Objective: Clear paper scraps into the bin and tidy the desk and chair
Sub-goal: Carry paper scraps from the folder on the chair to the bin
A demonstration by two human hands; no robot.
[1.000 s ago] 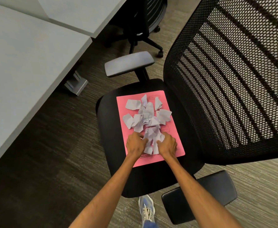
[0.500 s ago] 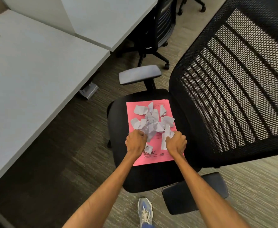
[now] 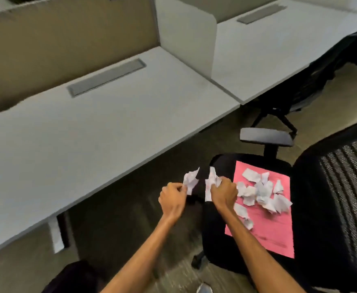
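A black mesh office chair (image 3: 217,233) carries a pink sheet (image 3: 266,235) on its seat. Several crumpled white paper scraps (image 3: 262,193) lie on the pink sheet. My left hand (image 3: 172,198) is shut on a bunch of white scraps (image 3: 190,180), lifted off the seat over the floor left of the chair. My right hand (image 3: 224,194) is shut on another bunch of scraps (image 3: 212,180) above the seat's left edge. No bin is clearly in view.
A grey desk (image 3: 88,132) with a cable slot (image 3: 106,78) spans the left. A white divider (image 3: 186,34) separates it from a second desk (image 3: 279,49). Another black chair (image 3: 296,92) stands under that desk. A dark object (image 3: 74,278) sits at the bottom left.
Both hands have lifted off the pink sheet with scraps and moved left, off the seat. The view has swung left and up, showing the desks.
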